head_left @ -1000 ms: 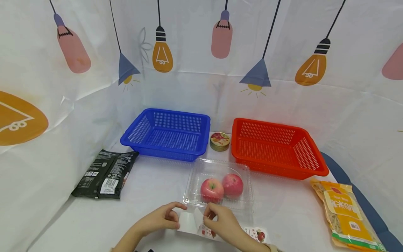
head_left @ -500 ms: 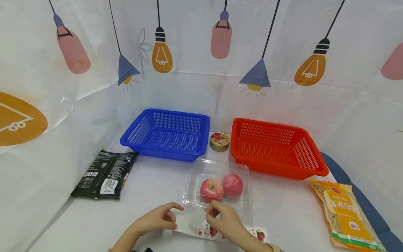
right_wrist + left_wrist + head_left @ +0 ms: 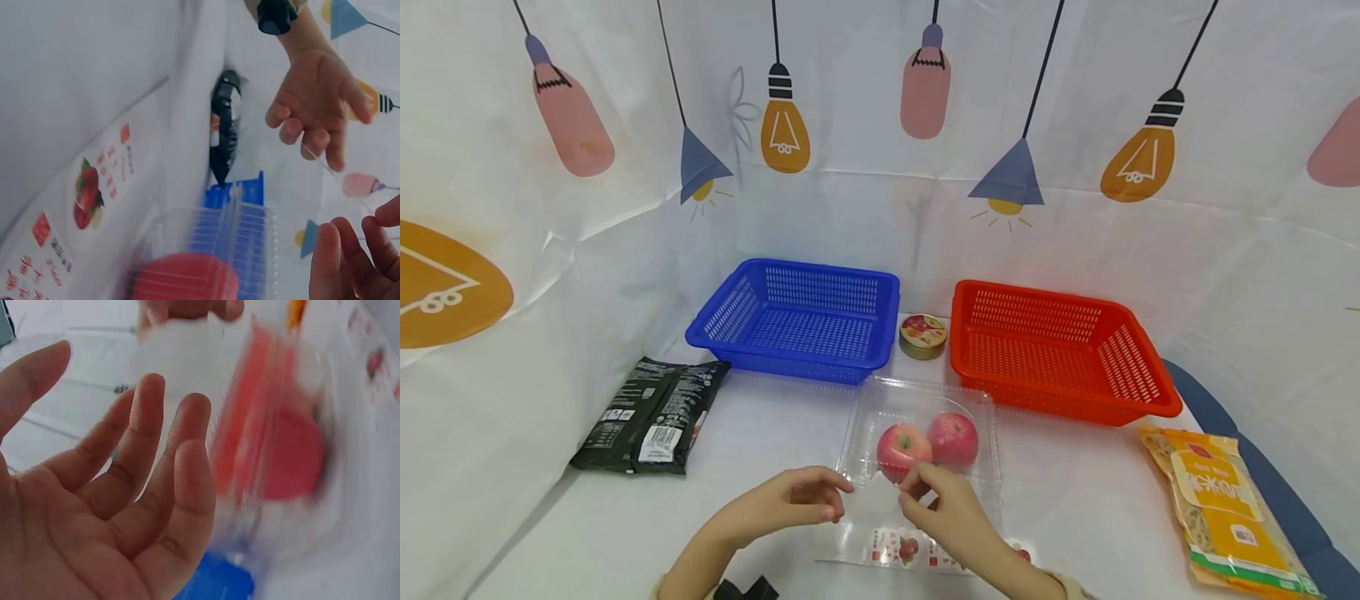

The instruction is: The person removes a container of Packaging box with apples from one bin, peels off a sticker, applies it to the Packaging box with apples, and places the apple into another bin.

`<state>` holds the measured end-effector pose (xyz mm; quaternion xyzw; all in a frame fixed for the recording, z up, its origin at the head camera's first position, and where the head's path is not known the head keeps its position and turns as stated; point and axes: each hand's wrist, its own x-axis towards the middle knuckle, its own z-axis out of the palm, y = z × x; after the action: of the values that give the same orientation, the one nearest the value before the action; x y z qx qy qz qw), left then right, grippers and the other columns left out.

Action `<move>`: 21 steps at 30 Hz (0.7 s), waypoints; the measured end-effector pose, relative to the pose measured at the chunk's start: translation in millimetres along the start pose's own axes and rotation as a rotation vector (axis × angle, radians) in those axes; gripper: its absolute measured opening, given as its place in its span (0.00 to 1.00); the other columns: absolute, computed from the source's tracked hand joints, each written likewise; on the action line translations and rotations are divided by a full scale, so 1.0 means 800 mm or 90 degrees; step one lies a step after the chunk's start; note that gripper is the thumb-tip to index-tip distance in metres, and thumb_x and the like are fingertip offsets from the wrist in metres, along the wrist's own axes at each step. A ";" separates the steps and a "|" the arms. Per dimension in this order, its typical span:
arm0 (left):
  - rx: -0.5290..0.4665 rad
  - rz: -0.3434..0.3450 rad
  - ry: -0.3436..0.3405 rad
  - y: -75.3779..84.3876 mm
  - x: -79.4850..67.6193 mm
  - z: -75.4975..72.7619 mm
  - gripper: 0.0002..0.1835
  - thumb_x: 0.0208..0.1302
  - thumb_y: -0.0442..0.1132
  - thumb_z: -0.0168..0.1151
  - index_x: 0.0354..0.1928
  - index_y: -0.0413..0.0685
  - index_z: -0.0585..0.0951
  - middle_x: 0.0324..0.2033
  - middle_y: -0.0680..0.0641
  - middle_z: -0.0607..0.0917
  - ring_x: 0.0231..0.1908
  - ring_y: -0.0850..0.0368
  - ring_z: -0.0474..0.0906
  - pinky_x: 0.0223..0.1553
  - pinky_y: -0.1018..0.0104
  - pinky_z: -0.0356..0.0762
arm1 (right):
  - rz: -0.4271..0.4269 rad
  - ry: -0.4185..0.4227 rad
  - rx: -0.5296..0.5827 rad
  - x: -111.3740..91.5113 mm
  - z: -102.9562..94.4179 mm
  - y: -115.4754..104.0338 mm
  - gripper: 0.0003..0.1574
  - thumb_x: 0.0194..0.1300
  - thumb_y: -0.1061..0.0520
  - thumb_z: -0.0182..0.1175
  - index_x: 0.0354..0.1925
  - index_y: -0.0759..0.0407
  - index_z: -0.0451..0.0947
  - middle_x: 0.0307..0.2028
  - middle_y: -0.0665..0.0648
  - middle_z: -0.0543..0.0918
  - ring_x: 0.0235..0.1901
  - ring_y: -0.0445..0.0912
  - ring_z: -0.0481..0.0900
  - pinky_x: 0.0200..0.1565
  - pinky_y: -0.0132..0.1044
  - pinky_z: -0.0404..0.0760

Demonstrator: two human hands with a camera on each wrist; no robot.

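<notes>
My right hand [image 3: 951, 508] pinches a whitish, translucent sticker [image 3: 178, 353] by its edge, above the front of a clear plastic clamshell box [image 3: 865, 417]. My left hand [image 3: 790, 504] is left of the sticker, with its fingers loosely bent and the palm turned to it. Whether a fingertip touches the sticker's edge I cannot tell. Below both hands lies a strip of labels [image 3: 887, 547] printed with red fruit and red writing; my right forearm covers part of it. Two red apples, a nearer one [image 3: 904, 450] and a farther one [image 3: 955, 439], sit in the box.
Behind the box stand a blue basket [image 3: 820, 371] and a red basket [image 3: 1060, 404], with a small round tin [image 3: 922, 337] between them. A black packet [image 3: 651, 417] lies at the left, a yellow food packet [image 3: 1228, 508] at the right.
The sticker has come up off the label strip in my right hand. My left hand has let go of the strip's left end, risen and moved slightly right, its fingers looser.
</notes>
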<state>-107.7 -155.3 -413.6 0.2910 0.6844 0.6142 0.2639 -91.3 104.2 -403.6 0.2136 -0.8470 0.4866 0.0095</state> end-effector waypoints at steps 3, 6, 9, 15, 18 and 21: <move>-0.066 0.016 -0.051 0.008 0.013 0.009 0.24 0.67 0.38 0.53 0.60 0.32 0.67 0.51 0.28 0.73 0.46 0.57 0.78 0.49 0.67 0.75 | -0.075 0.064 -0.029 0.004 -0.002 0.000 0.11 0.51 0.67 0.61 0.26 0.50 0.74 0.26 0.44 0.78 0.28 0.34 0.74 0.26 0.29 0.77; -0.100 0.009 -0.059 0.010 0.029 0.018 0.27 0.68 0.40 0.52 0.65 0.36 0.62 0.59 0.30 0.67 0.52 0.52 0.75 0.51 0.65 0.73 | -0.194 0.144 -0.117 0.009 -0.003 0.002 0.12 0.47 0.67 0.62 0.27 0.50 0.74 0.30 0.44 0.80 0.29 0.36 0.75 0.29 0.28 0.77; -0.123 0.009 -0.046 0.010 0.044 0.024 0.29 0.68 0.41 0.50 0.67 0.38 0.58 0.61 0.33 0.66 0.56 0.47 0.72 0.53 0.63 0.72 | -0.291 0.208 -0.204 0.014 -0.004 0.005 0.10 0.45 0.64 0.62 0.27 0.51 0.75 0.35 0.46 0.83 0.34 0.41 0.77 0.37 0.28 0.76; -0.195 0.012 -0.015 0.010 0.065 0.032 0.31 0.68 0.40 0.49 0.66 0.28 0.54 0.60 0.32 0.67 0.56 0.48 0.71 0.56 0.59 0.71 | -0.347 0.239 -0.271 0.021 -0.005 0.007 0.06 0.45 0.62 0.61 0.26 0.53 0.75 0.38 0.51 0.83 0.39 0.46 0.78 0.44 0.34 0.74; -0.234 -0.006 0.004 0.011 0.073 0.033 0.33 0.67 0.39 0.49 0.65 0.24 0.53 0.58 0.33 0.69 0.54 0.52 0.74 0.56 0.59 0.70 | -0.339 0.242 -0.303 0.024 -0.005 0.009 0.06 0.44 0.61 0.61 0.26 0.53 0.77 0.38 0.51 0.82 0.40 0.46 0.78 0.45 0.38 0.74; -0.254 -0.018 0.019 0.012 0.081 0.033 0.34 0.66 0.40 0.51 0.64 0.22 0.53 0.53 0.39 0.74 0.49 0.56 0.76 0.55 0.59 0.71 | -0.331 0.244 -0.327 0.027 -0.006 0.011 0.06 0.45 0.59 0.63 0.27 0.53 0.78 0.37 0.51 0.82 0.40 0.46 0.78 0.43 0.39 0.75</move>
<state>-132.6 -89.9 -407.0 0.2139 0.5571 0.7381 0.3148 -115.3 104.2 -403.8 0.3170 -0.8417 0.2715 0.3426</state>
